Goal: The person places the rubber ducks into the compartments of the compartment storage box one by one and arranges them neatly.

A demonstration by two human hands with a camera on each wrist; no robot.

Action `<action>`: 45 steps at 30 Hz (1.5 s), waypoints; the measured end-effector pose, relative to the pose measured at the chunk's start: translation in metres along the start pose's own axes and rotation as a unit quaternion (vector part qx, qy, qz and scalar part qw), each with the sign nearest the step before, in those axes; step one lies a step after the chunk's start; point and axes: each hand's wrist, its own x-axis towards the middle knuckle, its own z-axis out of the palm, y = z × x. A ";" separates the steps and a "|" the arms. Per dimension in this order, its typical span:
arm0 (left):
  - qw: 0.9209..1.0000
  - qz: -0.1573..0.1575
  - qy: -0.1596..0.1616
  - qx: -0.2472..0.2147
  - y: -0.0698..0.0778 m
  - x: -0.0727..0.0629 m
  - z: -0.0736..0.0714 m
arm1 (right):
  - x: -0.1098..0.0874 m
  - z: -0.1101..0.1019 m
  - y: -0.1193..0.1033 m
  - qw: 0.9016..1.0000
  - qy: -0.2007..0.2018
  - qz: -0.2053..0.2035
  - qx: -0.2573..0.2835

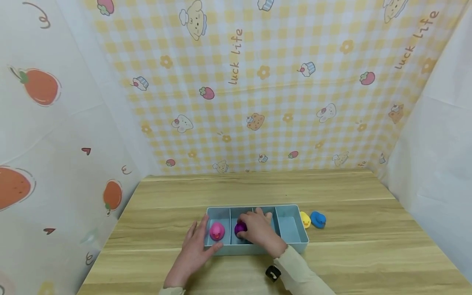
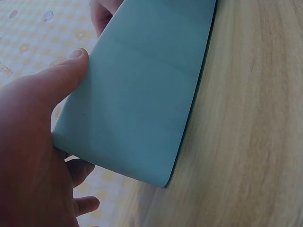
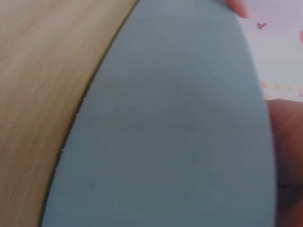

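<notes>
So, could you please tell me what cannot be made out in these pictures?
Head view: part of the purple toy, behind the right hand.
Head view: part of the yellow duck, behind the tray.
Wrist views: the tray's inside, behind its outer wall.
Right wrist view: much of the right hand, cut off by the edge.
</notes>
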 end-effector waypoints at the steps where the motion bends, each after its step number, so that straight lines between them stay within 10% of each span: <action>1: 1.000 -0.001 0.000 0.001 0.000 0.000 0.000 | -0.001 -0.002 0.000 1.000 0.005 -0.001 0.004; 18: 1.000 -0.010 -0.001 0.004 -0.001 0.000 0.000 | -0.014 -0.019 0.006 0.989 0.039 -0.022 0.144; 45: 1.000 0.001 0.006 0.005 0.000 0.000 0.002 | -0.024 -0.028 0.026 0.977 0.051 -0.004 0.207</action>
